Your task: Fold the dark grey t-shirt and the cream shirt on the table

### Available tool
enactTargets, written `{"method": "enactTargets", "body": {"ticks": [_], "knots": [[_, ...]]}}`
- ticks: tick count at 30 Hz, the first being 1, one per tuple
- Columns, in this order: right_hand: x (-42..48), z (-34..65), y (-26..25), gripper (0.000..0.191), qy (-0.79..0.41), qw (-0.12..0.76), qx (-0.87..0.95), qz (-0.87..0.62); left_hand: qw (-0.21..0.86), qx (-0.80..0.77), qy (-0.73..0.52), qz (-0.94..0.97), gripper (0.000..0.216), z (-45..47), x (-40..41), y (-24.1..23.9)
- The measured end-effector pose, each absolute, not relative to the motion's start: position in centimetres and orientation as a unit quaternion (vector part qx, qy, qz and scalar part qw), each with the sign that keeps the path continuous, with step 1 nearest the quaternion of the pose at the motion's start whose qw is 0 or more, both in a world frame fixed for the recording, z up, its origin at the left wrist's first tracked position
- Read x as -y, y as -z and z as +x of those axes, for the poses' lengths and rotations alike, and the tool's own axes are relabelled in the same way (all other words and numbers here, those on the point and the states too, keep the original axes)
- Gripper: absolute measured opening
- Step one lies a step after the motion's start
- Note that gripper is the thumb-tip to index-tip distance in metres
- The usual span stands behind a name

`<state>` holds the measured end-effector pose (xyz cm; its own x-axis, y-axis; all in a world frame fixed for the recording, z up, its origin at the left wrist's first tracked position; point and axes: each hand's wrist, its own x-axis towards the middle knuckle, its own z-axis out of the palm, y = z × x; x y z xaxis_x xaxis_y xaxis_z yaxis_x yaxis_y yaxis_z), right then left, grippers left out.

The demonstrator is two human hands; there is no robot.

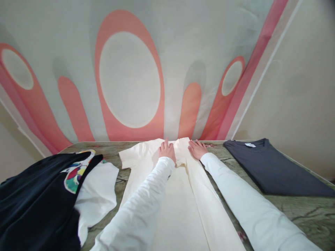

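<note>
A cream T-shirt [178, 205] lies spread on the table, its collar end toward the far edge. One sleeve sticks out to the left, while the right side is folded inward in a long strip. My left hand [166, 150] rests on the shirt near the collar, fingers stretched out. At the shirt's upper right corner, my right hand [197, 149] lies flat with its fingers extended, touching the folded edge. Both forearms are in white sleeves, and the left one covers part of the shirt.
On the left, a black garment with a colourful print [39, 195] lies heaped over a white garment [98, 195]. A folded dark grey T-shirt [277, 170] sits at the right. Behind the wood-patterned table [311, 216] stands a pink-and-grey patterned backdrop [172, 52].
</note>
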<state>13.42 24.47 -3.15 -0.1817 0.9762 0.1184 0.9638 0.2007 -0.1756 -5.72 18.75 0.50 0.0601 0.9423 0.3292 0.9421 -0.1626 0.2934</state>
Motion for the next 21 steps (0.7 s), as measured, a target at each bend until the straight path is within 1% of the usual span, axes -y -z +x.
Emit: {"method": "enactTargets", "body": {"ticks": [2,4,8,11,15,18,21], "knots": [[-24.4,13.3,2.9,0.045,-0.001,0.130,0.789,-0.601,0.011,-0.609,-0.211,0.765,0.038,-5.1,-18.7,-0.3],[-24.3,13.1,2.6,0.042,0.011,0.151,0.825,-0.544,0.042,-0.573,-0.187,0.797,0.036,-4.4,-18.8,0.3],[-24.2,12.2,2.4,0.046,-0.042,0.142,0.873,-0.465,0.061,-0.536,-0.165,0.825,0.040,-3.5,-18.7,1.5],[-24.4,11.8,2.5,0.052,-0.060,0.118,0.866,-0.482,0.072,-0.538,-0.154,0.825,0.046,-3.7,-18.5,2.2],[-25.3,12.2,2.7,0.063,-0.052,0.078,0.833,-0.546,0.060,-0.546,-0.150,0.822,0.051,-4.1,-18.6,2.5],[-26.3,12.8,2.8,0.062,-0.046,0.051,0.805,-0.589,0.068,-0.566,-0.142,0.809,0.058,-4.8,-19.3,2.4],[-27.1,13.2,3.1,0.059,-0.052,0.046,0.787,-0.612,0.082,-0.625,-0.143,0.763,0.061,-6.4,-20.4,1.9]]}}
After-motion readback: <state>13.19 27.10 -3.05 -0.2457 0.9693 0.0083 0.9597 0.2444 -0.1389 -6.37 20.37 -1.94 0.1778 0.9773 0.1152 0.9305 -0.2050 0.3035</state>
